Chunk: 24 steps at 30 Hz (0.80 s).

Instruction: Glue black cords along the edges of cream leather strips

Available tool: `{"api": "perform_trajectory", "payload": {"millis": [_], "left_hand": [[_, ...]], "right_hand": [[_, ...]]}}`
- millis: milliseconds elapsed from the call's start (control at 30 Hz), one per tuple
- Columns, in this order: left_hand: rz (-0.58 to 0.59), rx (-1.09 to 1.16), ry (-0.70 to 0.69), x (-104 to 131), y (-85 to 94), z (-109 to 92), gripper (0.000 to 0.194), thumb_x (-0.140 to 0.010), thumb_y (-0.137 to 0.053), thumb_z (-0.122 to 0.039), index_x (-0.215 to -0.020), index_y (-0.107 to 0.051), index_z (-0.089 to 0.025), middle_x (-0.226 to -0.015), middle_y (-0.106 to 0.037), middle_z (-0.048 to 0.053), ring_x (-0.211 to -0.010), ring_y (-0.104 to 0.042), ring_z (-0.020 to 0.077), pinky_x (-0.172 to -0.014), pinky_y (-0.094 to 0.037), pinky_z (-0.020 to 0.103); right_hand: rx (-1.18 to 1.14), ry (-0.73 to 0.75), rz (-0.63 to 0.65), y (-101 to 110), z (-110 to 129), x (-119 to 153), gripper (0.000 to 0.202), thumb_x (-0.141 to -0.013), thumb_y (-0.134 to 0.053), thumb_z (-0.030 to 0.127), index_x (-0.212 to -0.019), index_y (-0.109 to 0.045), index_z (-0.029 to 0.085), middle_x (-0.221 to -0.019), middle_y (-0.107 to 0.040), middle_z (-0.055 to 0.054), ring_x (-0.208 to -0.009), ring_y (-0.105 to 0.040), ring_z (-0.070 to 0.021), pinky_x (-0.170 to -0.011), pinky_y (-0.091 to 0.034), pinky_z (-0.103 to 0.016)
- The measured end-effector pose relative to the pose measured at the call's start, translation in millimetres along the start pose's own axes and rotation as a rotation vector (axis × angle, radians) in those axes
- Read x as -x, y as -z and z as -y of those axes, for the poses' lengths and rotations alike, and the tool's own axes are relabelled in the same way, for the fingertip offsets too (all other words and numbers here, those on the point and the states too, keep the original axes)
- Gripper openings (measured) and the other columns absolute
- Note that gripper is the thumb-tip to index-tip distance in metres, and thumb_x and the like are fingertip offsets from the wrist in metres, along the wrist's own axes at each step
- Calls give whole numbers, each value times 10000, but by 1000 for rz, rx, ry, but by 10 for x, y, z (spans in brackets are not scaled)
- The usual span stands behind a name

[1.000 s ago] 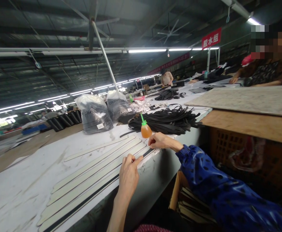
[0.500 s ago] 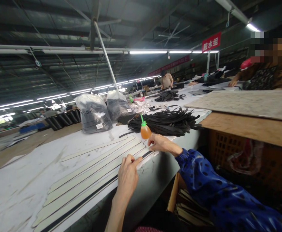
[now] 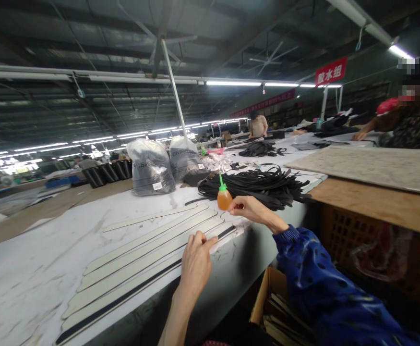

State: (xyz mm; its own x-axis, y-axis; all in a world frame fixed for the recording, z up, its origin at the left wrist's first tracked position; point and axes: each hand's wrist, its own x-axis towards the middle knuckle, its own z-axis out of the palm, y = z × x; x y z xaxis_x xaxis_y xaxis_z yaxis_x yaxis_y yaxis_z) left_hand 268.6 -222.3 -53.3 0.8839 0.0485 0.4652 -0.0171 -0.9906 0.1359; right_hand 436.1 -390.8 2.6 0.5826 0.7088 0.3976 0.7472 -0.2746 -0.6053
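Strip [image 3: 124, 299] under left hand [image 3: 196, 259], near right hand [image 3: 252, 210]

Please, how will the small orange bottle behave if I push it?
The bottle may tip or roll, as its body is round and its spout tall. It is probably heavy for its size, since orange liquid seems to fill most of it.

red sign [image 3: 331, 72]: 胶水组 | rear bag [image 3: 186, 159]: CARPISA | front bag [image 3: 151, 169]: partial "…ISA" | long banner [image 3: 272, 102]: illegible
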Motion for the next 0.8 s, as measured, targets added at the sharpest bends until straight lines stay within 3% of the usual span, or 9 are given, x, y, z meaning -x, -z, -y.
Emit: {"api": "perform_trajectory", "payload": {"millis": [133,333,800], "left_hand": [[3,35,12,22,0,8,471,-866,-374,-34,-1143,-655,-289,-897,-517,54,-841,-466,201,-762,-445,318],[2,70,39,25,17,11,451,-885,-375,-71,-1193,-628,-281,-909,-524,55,-850,-473,204,-774,-450,317],[36,42,1,19,9,65,468,-891,-358,-76,-1180,-638,-316,-890,-513,53,-817,-472,196,-738,-455,312]], "right_hand": [[26,50,31,-5,-5,166,120,-765,-643,218,-814,-740,166,-805,-687,-35,-743,-607,-151,-679,-423,-238],[32,-14,-59,-324,-105,470,129,-787,-646,200,-888,-725,191,-820,-641,-39,-736,-592,-159,-694,-450,-267],[-4,1,-159,-402,-99,505,115,-775,-657,134,-792,-749,201,-758,-604,-20,-704,-588,-143,-661,-436,-246]]}}
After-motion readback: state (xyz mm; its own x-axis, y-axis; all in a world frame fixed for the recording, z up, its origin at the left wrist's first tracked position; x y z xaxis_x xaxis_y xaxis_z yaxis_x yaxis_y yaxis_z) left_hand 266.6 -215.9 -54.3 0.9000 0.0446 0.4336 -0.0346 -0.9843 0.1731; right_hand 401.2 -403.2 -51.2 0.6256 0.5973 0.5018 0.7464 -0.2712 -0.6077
